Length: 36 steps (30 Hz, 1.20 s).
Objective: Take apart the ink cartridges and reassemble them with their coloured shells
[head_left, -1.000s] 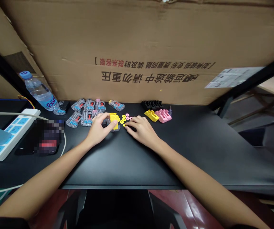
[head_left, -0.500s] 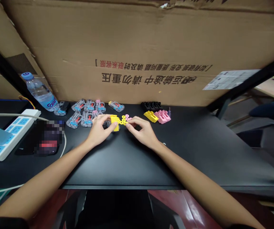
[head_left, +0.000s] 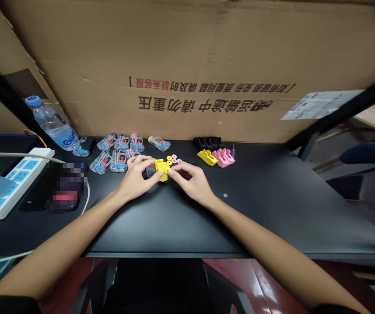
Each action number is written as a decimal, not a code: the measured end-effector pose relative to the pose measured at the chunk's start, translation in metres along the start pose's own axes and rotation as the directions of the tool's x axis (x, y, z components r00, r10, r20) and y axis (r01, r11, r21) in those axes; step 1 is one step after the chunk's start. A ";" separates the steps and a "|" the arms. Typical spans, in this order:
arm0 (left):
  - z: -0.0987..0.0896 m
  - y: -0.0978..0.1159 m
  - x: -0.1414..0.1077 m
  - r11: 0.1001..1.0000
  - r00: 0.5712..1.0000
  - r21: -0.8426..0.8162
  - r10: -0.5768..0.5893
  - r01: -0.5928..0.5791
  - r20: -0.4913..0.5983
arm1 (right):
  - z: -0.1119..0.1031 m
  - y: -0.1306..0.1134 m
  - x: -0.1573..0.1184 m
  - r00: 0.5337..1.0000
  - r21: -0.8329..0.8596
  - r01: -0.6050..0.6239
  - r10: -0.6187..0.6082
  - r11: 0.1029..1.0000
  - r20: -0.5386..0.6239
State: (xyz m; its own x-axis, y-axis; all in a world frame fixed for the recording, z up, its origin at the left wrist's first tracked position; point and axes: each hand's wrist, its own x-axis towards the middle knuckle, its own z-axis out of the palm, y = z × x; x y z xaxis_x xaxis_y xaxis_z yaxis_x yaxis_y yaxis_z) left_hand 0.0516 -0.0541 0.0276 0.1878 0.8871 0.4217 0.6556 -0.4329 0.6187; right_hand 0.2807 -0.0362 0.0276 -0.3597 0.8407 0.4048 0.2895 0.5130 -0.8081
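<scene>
Fingers of my left hand (head_left: pixel 137 178) pinch a yellow part (head_left: pixel 164 176), in front of me at twelve o'clock. Half a second ago my right hand (head_left: pixel 194 182) was among the loose rings beside it; now its thumb and finger are brought narrowly together at the part's right edge, so both hands meet at one piece. I can't tell whether a ring is caught between those fingertips.

Fewer yellow rings (head_left: pixel 168 163) show now, lying at one o'clock from the part, next to pink rings (head_left: pixel 174 156). Black rings (head_left: pixel 191 162), hidden by my right hand earlier, show just past two. A small white piece (head_left: pixel 225 195), partly behind my wrist before, lies in full view between three and four.

As for containers, the clear cases (head_left: pixel 118 162) toward ten o'clock have red and blue bits inside; one more case (head_left: pixel 160 144) sits near twelve. Farther out toward ten, the capped bottle (head_left: pixel 54 127) leans, holding clear liquid. Around two o'clock, a black slotted piece (head_left: pixel 208 143) sits behind a yellow slotted piece (head_left: pixel 207 158) and a pink slotted piece (head_left: pixel 224 158).
</scene>
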 end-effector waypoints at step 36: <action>-0.005 0.002 -0.003 0.974 0.972 0.032 0.220 -0.223 0.076 | 0.002 -0.005 -0.007 0.994 0.042 0.097 -0.098 0.994 0.038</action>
State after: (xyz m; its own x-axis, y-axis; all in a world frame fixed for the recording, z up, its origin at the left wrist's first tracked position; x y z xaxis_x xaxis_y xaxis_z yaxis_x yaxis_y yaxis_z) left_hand 0.0488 -0.0585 0.0304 0.3827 0.7796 0.4958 0.6203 -0.6145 0.4874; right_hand 0.2800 -0.0445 0.0277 -0.4200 0.7789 0.4658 0.2154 0.5841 -0.7825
